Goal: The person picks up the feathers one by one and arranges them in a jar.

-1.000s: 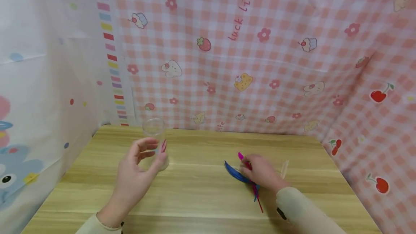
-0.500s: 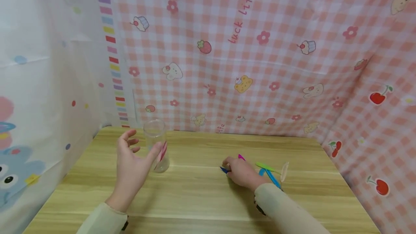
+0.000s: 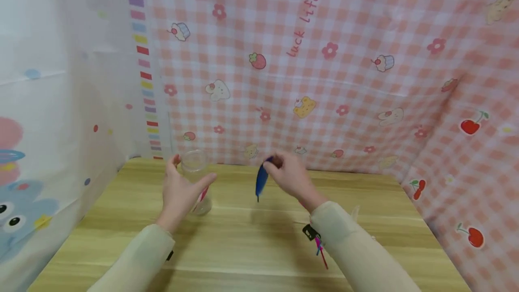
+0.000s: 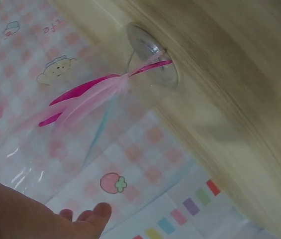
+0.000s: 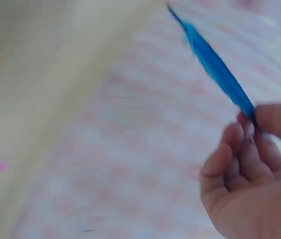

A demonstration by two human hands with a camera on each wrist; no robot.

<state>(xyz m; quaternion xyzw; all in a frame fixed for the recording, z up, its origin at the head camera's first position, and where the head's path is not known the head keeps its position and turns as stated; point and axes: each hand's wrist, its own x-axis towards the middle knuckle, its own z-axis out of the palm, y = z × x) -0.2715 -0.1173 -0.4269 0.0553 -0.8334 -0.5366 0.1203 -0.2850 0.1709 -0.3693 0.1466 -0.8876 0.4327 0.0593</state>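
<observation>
A clear cylindrical cup (image 3: 195,162) stands upright toward the back left of the table. Inside it are pink and magenta feathers (image 4: 88,102) and a thin light-blue strand. My left hand (image 3: 178,195) is beside the cup, thumb and fingers spread; the left wrist view shows a gap between the fingers and the cup. My right hand (image 3: 291,177) pinches a blue feather (image 3: 261,181) near its tip, quill hanging down, above the table and right of the cup. In the right wrist view the blue feather (image 5: 217,67) projects from between thumb and fingers.
Magenta and blue feather ends (image 3: 319,246) show from under my right sleeve, on the table (image 3: 243,251). A pale feather (image 3: 355,213) lies just beyond that sleeve. A checked pink cloth (image 3: 243,102) hangs behind the table.
My right hand has lifted the blue feather from the pile and moved it up and left toward the cup. My left hand has shifted slightly right, nearer the cup.
</observation>
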